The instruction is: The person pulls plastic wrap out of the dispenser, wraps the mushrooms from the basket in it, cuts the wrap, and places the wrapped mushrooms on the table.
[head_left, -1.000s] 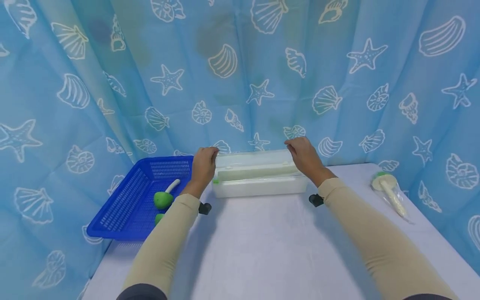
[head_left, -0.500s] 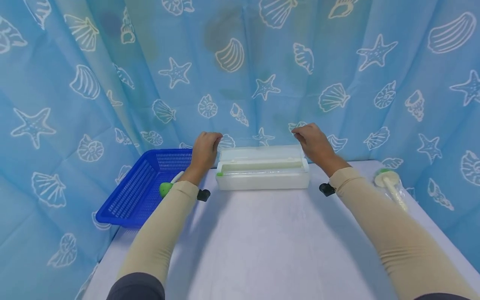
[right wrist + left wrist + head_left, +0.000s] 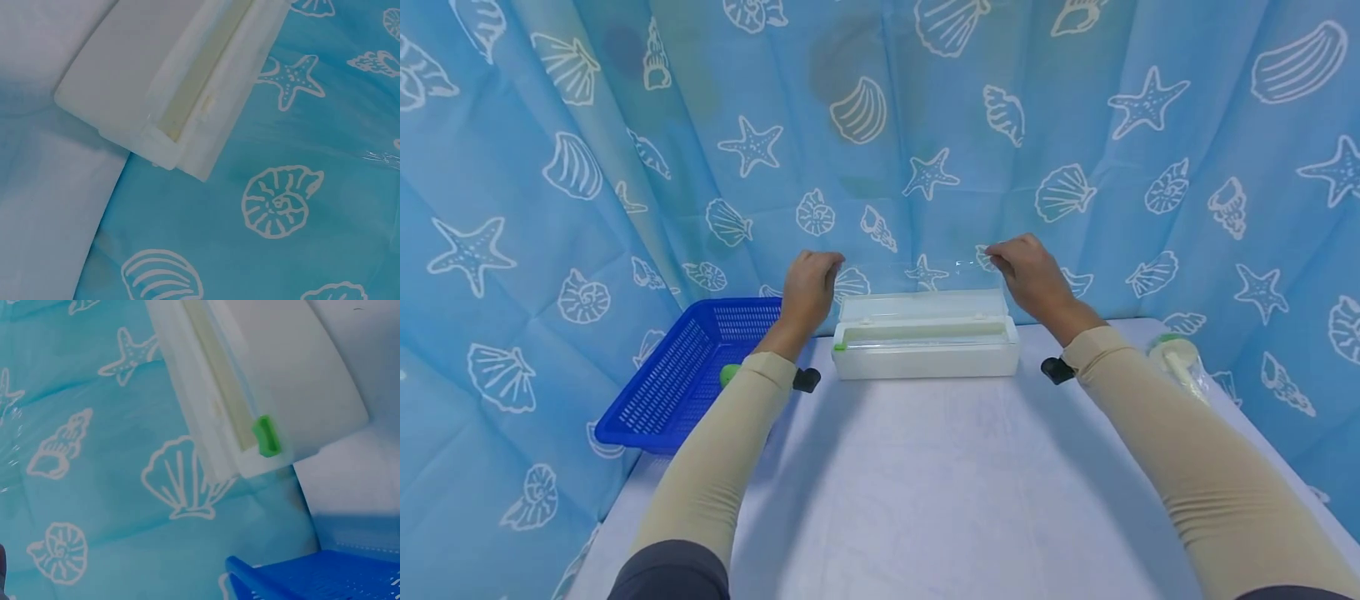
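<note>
A white plastic-wrap dispenser stands at the back of the table with its lid raised. A green slide cutter sits at the left end of its slot. Above it, a sheet of clear plastic wrap is stretched between the two hands, its top edge faint against the curtain. My left hand pinches the wrap's left corner between thumb and fingers. At the right corner, my right hand pinches it likewise. In the right wrist view the wrap glints over the curtain; that hand is outside this view.
A blue plastic basket stands on the left, holding a green item partly hidden by the left arm. On the right lies a pale, mushroom-shaped item in clear film. A blue shell-print curtain hangs right behind the white table.
Both hands have risen above the dispenser and its lid, drawing the clear wrap upward between them. The dispenser stays on the table while the head view has shifted slightly.
</note>
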{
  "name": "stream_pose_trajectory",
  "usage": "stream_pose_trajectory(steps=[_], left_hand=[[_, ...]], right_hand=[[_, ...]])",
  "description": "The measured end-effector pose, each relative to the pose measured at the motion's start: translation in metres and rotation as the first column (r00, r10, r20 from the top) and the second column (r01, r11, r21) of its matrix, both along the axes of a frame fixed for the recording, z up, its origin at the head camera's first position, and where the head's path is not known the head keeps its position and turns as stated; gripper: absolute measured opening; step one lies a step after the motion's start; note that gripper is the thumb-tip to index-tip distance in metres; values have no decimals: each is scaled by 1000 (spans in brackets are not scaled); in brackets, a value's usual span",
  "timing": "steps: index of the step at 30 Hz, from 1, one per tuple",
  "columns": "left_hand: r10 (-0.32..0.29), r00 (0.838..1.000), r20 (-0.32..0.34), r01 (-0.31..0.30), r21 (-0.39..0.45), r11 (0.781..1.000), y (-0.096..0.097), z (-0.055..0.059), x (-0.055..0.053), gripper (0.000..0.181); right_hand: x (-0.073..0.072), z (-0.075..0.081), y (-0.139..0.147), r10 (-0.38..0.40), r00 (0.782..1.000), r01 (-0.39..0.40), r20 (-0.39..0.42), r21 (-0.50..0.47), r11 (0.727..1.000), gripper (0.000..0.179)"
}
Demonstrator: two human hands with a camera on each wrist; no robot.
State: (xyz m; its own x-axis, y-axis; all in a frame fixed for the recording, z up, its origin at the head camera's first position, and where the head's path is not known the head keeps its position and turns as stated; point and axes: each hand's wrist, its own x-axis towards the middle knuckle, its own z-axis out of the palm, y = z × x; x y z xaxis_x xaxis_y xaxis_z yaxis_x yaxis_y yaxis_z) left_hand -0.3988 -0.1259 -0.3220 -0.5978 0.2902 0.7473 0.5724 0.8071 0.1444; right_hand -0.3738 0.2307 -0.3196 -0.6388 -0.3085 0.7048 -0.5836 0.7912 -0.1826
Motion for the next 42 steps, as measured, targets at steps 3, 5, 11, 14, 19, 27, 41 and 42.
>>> stream_pose_trajectory(steps=[3, 5, 11, 14, 19, 27, 41, 42], left_hand=[[6, 1000, 8, -6, 15, 1000, 1, 4, 1, 21], [4, 1000, 3, -4, 23, 1000, 1, 7, 2, 21], [-29, 999, -41, 31, 58, 998, 1, 17, 3, 19], [-39, 998, -57, 44, 83, 996, 1, 22, 2, 20], [-39, 998, -39, 44, 138, 989, 4, 29, 3, 21], [-7, 1000, 3, 6, 210, 978, 3, 35, 1, 20], [-36, 999, -39, 43, 212, 976, -1, 43, 2, 21], [-36, 998, -46, 45, 207, 977, -1, 45, 2, 22]], right_hand=[[2, 5, -2, 10, 1000, -10, -9, -5, 1000, 20], [2, 8, -3, 15, 1000, -15, -13, -2, 1000, 20], [3, 17, -3, 25, 998, -24, -51, 13, 1000, 19], [3, 22, -3, 34, 997, -32, -76, 19, 999, 18], [3, 29, -5, 46, 995, -44, -92, 25, 999, 18], [2, 35, -14, 73, 990, -69, -119, 34, 997, 16], [5, 50, -12, 73, 985, -67, -156, 44, 997, 17], [5, 53, -12, 75, 984, -68, -161, 46, 997, 17]])
